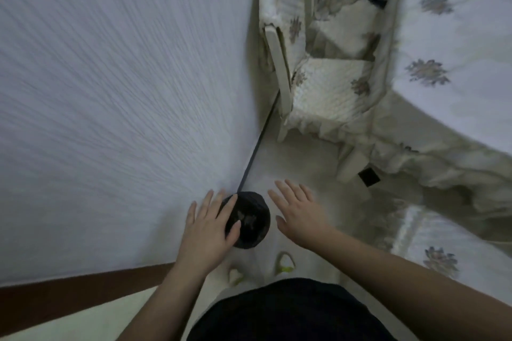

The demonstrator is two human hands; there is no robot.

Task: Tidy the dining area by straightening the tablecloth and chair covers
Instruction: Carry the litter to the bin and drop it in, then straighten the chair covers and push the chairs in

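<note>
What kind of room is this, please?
Most likely a home dining area. A table wears a flowered tablecloth, a chair beside it has a quilted chair cover, and a textured wall runs close on the left.

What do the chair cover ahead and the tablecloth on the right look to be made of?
Chair cover: looks like quilted cream fabric, matte, with a stitched dimpled texture, embroidered-looking flowers and a ruffled hem. Tablecloth: seemingly smoother white cloth with a slight sheen, flower motifs, and a gathered frill at its edge. Blur leaves the fibres open.
</note>
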